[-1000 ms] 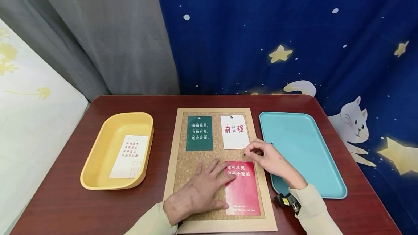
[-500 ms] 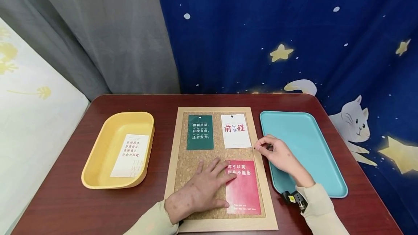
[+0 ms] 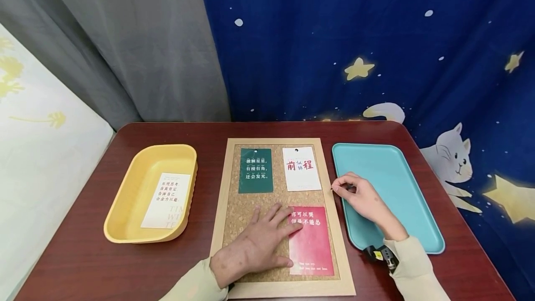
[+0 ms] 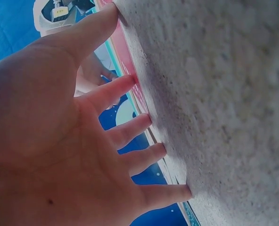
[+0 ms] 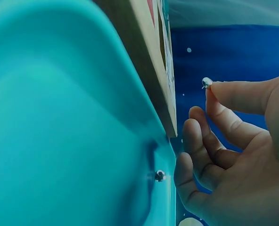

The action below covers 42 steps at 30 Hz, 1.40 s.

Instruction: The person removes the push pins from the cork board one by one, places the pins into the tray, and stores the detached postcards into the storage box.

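My left hand point(image 3: 261, 240) lies spread on the cork board point(image 3: 242, 212), its thumb and index fingertip on the left edge of the red card point(image 3: 311, 250). Between thumb and index finger my right hand point(image 3: 361, 199) pinches a small silvery pin, clearest in the right wrist view as a shiny pin point(image 5: 207, 82). That hand is above the left edge of the teal tray point(image 3: 388, 171), beside the board's wooden frame. A green card point(image 3: 255, 185) and a white card point(image 3: 303, 180) are at the board's top, each with a small mark at its upper edge.
At the left stands a yellow basket point(image 3: 133, 189) with a white card point(image 3: 160, 215) in it. Another small shiny pin point(image 5: 160, 175) lies in the teal tray near its edge. Curtains hang behind the dark red table point(image 3: 83, 254).
My right hand has moved right, from over the cork above the red card to the tray's left edge, still pinching. My left hand has stayed in place.
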Each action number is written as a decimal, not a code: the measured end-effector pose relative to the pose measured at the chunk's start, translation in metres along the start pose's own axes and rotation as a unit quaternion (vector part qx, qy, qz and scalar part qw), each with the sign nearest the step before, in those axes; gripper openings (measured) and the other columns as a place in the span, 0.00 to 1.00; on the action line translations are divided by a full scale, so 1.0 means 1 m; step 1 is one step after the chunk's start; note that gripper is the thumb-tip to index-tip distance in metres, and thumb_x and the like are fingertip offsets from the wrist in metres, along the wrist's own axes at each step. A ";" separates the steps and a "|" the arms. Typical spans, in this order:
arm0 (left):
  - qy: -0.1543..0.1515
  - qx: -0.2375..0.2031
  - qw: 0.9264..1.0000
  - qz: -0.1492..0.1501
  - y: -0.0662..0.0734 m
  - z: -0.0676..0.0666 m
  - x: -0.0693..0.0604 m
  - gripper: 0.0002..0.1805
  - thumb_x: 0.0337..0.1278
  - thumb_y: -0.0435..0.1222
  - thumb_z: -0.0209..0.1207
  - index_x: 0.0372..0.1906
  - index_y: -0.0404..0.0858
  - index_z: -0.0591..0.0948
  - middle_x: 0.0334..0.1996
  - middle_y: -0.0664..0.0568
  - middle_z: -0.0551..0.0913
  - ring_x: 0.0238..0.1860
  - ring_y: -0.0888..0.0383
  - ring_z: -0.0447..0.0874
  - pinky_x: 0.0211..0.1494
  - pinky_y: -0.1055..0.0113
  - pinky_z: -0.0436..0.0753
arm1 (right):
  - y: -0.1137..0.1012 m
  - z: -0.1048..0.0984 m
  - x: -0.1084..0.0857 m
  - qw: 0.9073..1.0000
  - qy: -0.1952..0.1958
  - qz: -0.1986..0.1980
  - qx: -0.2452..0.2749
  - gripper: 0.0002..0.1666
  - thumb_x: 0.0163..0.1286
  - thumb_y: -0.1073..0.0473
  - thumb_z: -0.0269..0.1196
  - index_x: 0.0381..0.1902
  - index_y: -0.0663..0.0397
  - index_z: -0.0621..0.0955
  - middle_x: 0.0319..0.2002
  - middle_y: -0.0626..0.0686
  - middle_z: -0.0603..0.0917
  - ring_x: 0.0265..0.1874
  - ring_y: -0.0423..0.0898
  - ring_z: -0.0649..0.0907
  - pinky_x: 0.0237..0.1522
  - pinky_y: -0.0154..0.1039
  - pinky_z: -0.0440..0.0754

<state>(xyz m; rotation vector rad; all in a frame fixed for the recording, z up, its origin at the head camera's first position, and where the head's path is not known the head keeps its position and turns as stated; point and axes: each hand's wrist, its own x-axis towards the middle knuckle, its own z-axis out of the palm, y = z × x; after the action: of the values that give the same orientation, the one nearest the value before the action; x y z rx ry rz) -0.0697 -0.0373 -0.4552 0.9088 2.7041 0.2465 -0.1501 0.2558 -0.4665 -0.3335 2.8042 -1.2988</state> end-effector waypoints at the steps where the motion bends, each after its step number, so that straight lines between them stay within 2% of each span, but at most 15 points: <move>1: 0.002 0.000 1.000 0.001 0.000 0.000 0.000 0.45 0.52 0.64 0.70 0.76 0.66 0.68 0.82 0.55 0.60 0.83 0.44 0.57 0.76 0.29 0.65 | 0.000 -0.001 0.000 1.000 0.000 0.000 0.001 0.07 0.76 0.57 0.65 0.40 0.54 0.88 0.43 0.51 0.86 0.39 0.37 0.78 0.45 0.33 0.80; 11: -0.002 -0.007 1.000 0.002 -0.001 0.000 -0.001 0.45 0.53 0.64 0.70 0.77 0.65 0.68 0.82 0.55 0.60 0.83 0.44 0.56 0.77 0.29 0.64 | 0.008 -0.009 -0.003 1.000 0.002 0.020 -0.012 0.09 0.77 0.56 0.64 0.42 0.54 0.88 0.45 0.53 0.86 0.40 0.38 0.78 0.46 0.32 0.80; 23: -0.003 -0.012 1.000 0.001 0.000 -0.001 -0.001 0.45 0.53 0.64 0.70 0.77 0.65 0.68 0.83 0.55 0.59 0.83 0.44 0.56 0.77 0.29 0.63 | 0.017 -0.016 -0.009 0.999 0.003 0.043 -0.031 0.08 0.76 0.59 0.64 0.44 0.57 0.87 0.45 0.56 0.86 0.37 0.40 0.79 0.41 0.31 0.78; 35: 0.003 -0.014 1.000 0.005 -0.002 0.000 -0.001 0.45 0.53 0.63 0.70 0.76 0.64 0.68 0.82 0.55 0.60 0.83 0.44 0.57 0.76 0.29 0.64 | 0.020 -0.017 -0.010 0.997 0.011 0.071 -0.040 0.10 0.77 0.60 0.63 0.45 0.61 0.87 0.51 0.62 0.86 0.45 0.48 0.81 0.44 0.33 0.77; 42: 0.003 -0.014 1.000 0.008 -0.002 0.001 -0.001 0.44 0.53 0.63 0.70 0.76 0.65 0.68 0.82 0.54 0.60 0.83 0.44 0.57 0.77 0.29 0.64 | 0.021 -0.016 -0.011 0.995 0.014 0.080 -0.051 0.10 0.77 0.60 0.63 0.45 0.61 0.87 0.50 0.63 0.87 0.44 0.48 0.81 0.43 0.35 0.76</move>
<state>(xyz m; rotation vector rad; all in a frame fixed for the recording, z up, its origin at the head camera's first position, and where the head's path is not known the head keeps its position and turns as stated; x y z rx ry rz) -0.0697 -0.0395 -0.4561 0.9225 2.6937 0.2912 -0.1448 0.2835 -0.4729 -0.0909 2.8581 -1.1403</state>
